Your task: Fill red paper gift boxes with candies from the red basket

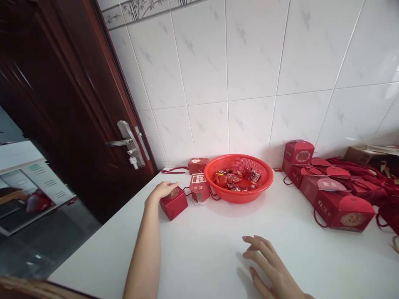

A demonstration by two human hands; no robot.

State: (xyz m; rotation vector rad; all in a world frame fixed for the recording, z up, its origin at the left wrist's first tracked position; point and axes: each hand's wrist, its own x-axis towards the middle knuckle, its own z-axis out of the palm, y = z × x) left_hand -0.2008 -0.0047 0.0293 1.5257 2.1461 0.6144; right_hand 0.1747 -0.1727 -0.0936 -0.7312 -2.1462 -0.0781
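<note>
My left hand rests over the top of a red gift box with a gold emblem, its fingers bent down on the far side and partly hidden. Beside that box stand a red cylindrical container with white lettering and, behind it, another small red box with a cord. My right hand hovers above the white table near the front, fingers spread and nothing in them. Further back, a red plastic basket holds several small wrapped sweets.
Several red gift boxes with cords are grouped at the right, one stacked on top. Brown cardboard lies at the far right. A tiled wall backs the table; a dark wooden door with a handle stands at left.
</note>
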